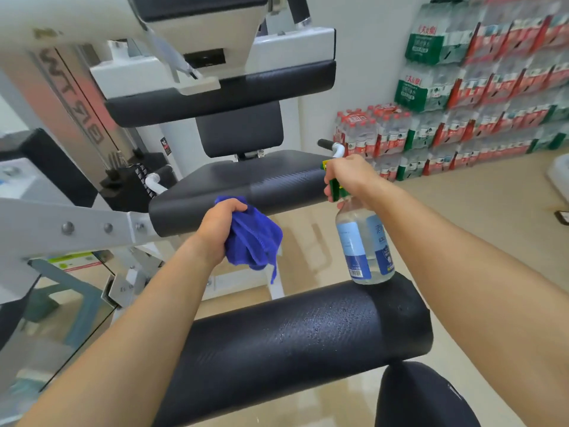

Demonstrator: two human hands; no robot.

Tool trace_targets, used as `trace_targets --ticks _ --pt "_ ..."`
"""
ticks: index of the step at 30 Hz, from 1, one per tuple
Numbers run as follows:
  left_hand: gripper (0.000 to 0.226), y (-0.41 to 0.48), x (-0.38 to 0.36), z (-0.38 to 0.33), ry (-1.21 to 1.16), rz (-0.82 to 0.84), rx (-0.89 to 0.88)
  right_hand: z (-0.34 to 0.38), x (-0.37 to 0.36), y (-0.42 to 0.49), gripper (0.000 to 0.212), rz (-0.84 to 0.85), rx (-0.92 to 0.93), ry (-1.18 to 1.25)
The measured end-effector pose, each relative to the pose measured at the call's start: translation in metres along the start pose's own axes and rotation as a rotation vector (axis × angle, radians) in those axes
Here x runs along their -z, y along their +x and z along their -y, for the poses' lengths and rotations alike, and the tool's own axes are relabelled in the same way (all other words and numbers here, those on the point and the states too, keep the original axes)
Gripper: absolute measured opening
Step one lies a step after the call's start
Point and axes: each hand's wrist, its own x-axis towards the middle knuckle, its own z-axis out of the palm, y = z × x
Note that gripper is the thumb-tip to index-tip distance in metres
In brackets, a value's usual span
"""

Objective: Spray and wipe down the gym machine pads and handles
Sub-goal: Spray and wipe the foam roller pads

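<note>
Blue cloth (253, 241) is bunched up in our left hand (220, 229), and our fingers are closed tight around it. Some of the cloth hangs down below that grip. Our right hand (348, 177) is wrapped around the top of the spray bottle (365, 241), at the green and yellow trigger part. We cannot tell if a finger is on the trigger. The bottle hangs down from that grip, and its bottom looks like it sits right at the top of the big black roller pad (292, 343) near us. We cannot tell if it really touches.

Just past the cloth grip is the long flat seat pad (246, 183). Above that is a small back pad (240, 127), and higher up another long pad (221, 97). Just past the bottle grip, 1 handle (331, 146) sticks out. Another handle (157, 180) is far off to the left of the cloth grip.

The roller pad has lots of little wet drops on it, mostly under the bottle grip. So we think it has been sprayed and now needs a wipe.

To do this well, we should open the cloth out flat so more of it rubs the pad. We should push down and wipe from 1 end to the other, then go around the curve so no wet spots stay. We should keep the bottle up and out of the way while we wipe. The handles look like they still need a turn too.
</note>
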Motion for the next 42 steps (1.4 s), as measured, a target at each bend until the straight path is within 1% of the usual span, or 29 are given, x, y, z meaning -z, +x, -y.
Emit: trace_targets --ticks 1,3,6,7,8,9,10,11,12,13,14,15,16,17,19,20,25,28,29,31,35,37,39,40,42 --pt "0.012 0.0 -0.005 -0.001 -0.025 -0.032 -0.03 -0.001 0.001 0.0 0.062 -0.003 0.003 0.018" --pt "0.01 0.003 -0.018 -0.006 -0.051 -0.143 -0.157 -0.001 0.006 0.0 0.066 -0.001 0.017 0.043" --pt "0.008 0.011 -0.044 -0.02 -0.075 -0.405 -0.478 -0.001 0.016 -0.001 0.06 0.023 0.043 0.045" --pt "0.007 0.015 -0.054 -0.026 -0.043 -0.445 -0.583 -0.001 0.019 -0.001 0.059 0.035 0.047 0.042" --pt "0.011 0.019 -0.062 -0.03 0.04 -0.451 -0.679 -0.002 0.022 0.0 0.059 0.048 0.048 0.031" --pt "0.019 0.029 -0.068 -0.031 0.189 -0.441 -0.79 -0.003 0.025 0.001 0.058 0.06 0.049 0.017" --pt "0.028 0.041 -0.073 -0.03 0.404 -0.41 -0.906 -0.005 0.028 0.002 0.057 0.07 0.049 0.011" --pt "0.037 0.056 -0.077 -0.027 0.654 -0.364 -0.984 -0.006 0.033 0.003 0.054 0.075 0.048 0.013" --pt "0.044 0.071 -0.082 -0.021 0.927 -0.318 -0.986 -0.008 0.038 0.004 0.048 0.079 0.048 0.021" --pt "0.053 0.086 -0.087 -0.014 1.196 -0.272 -0.926 -0.01 0.042 0.005 0.039 0.082 0.046 0.032" --pt "0.064 0.098 -0.093 -0.006 1.407 -0.239 -0.854 -0.013 0.048 0.007 0.031 0.085 0.042 0.047" --pt "0.072 0.109 -0.101 0.002 1.537 -0.237 -0.824 -0.016 0.054 0.009 0.025 0.088 0.04 0.066" --pt "0.075 0.118 -0.108 0.008 1.614 -0.263 -0.84 -0.02 0.06 0.012 0.022 0.09 0.038 0.085" --pt "0.075 0.125 -0.116 0.012 1.649 -0.308 -0.892 -0.023 0.066 0.014 0.021 0.091 0.037 0.1" --pt "0.068 0.137 -0.135 0.01 1.653 -0.378 -1.007 -0.029 0.079 0.021 0.017 0.086 0.044 0.119" --pt "0.064 0.142 -0.146 0.007 1.639 -0.385 -1.046 -0.032 0.085 0.024 0.014 0.081 0.053 0.118" --pt "0.045 0.149 -0.21 -0.012 1.455 -0.238 -1.091 -0.044 0.102 0.034 0.015 0.053 0.099 0.029" --pt "0.03 0.151 -0.216 -0.011 1.446 -0.192 -1.171 -0.044 0.104 0.04 0.014 0.041 0.11 0.01" --pt "0.023 0.151 -0.205 -0.009 1.45 -0.183 -1.18 -0.042 0.103 0.041 0.014 0.043 0.114 0.011" --pt "0.014 0.145 -0.168 -0.005 1.429 -0.228 -1.155 -0.037 0.096 0.042 0.014 0.054 0.129 0.017" --pt "0.016 0.128 -0.06 0.005 1.439 -0.367 -1.072 -0.022 0.068 0.046 0.014 0.107 0.137 0.028" --pt "0.014 0.124 -0.007 0.006 1.451 -0.431 -0.951 -0.017 0.05 0.047 0.014 0.132 0.152 0.012" --pt "0.011 0.126 0.038 0.004 1.428 -0.539 -0.829 -0.014 0.029 0.047 0.013 0.162 0.167 -0.003" --pt "0.012 0.127 0.055 0.003 1.399 -0.582 -0.781 -0.014 0.019 0.046 0.013 0.181 0.17 -0.003" --pt "0.022 0.132 0.068 -0.001 1.355 -0.631 -0.706 -0.014 0.002 0.044 0.012 0.208 0.168 0.008"
